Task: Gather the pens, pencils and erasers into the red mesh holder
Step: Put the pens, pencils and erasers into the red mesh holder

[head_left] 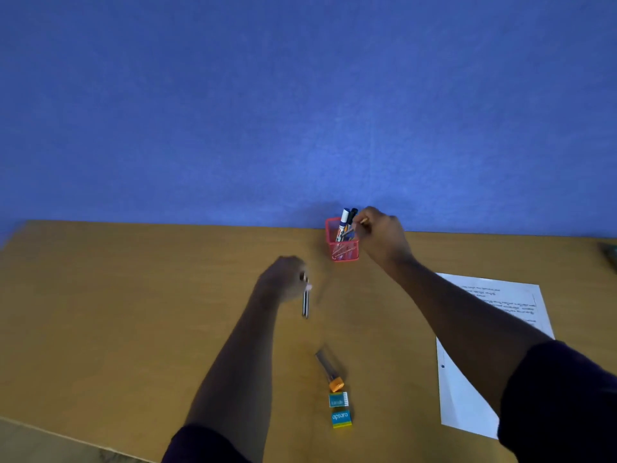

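The red mesh holder (341, 243) stands at the far edge of the wooden desk (133, 312), with markers (345, 220) sticking out of it. My right hand (382, 237) is at the holder's right rim, fingers closed on a thin pencil-like item whose tip shows at the knuckles. My left hand (283, 279), blurred, grips a dark pencil (305, 302) that hangs down from it, left of and nearer than the holder. Near the front lie a clear lead tube with an orange cap (330, 370) and two teal erasers (339, 400), (341, 419).
A printed white sheet (474, 362) lies on the right of the desk, partly under my right forearm. A blue partition wall (300, 111) rises behind the desk. A dark object (609, 253) sits at the far right edge. The desk's front left corner is near.
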### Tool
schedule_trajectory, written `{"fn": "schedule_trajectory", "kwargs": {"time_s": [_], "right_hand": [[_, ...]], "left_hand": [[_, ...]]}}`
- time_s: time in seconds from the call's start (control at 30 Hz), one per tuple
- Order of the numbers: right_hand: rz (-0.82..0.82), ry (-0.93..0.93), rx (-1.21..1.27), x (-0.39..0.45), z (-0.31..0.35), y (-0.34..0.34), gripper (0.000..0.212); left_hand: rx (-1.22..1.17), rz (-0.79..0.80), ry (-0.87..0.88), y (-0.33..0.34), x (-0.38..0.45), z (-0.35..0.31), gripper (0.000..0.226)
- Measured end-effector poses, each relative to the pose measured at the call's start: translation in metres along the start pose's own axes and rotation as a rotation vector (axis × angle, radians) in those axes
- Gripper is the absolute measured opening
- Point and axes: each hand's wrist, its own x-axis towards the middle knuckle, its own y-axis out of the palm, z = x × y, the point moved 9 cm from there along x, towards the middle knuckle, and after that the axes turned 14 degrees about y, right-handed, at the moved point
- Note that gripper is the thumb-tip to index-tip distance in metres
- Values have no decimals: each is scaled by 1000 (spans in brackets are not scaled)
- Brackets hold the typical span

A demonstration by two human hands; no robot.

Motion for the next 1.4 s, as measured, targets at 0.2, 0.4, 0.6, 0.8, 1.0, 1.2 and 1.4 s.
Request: {"fn": "schedule_trajectory", "kwargs": {"time_s": [0.2,0.4,0.6,0.8,1.0,1.2,1.4], "right_hand": [[34,-76,-286,27,10,18,14],[109,-196,-565,33,8,45,28],[5,-130,-552,33,-10,40,35],[85,-90,-456,29,-28,51,31],[65,-100,-415,27,-32,50,24],[73,-50,-396,24,-37,51,27],[66,-31,-363,22,-37,51,27]], "left_hand": [[-209,-540,114,-82,16,-30,12],[-201,-604,111,-88,44,-50,11],[-136,-527,35,-75,68,-43,17],[-156,-453,-23,-52,89,-38,14],[-256,-538,-3,-38,88,-38,17],[-313,-569,67,-31,88,-38,24],[-385,-681,131,-31,78,-33,22]]}}
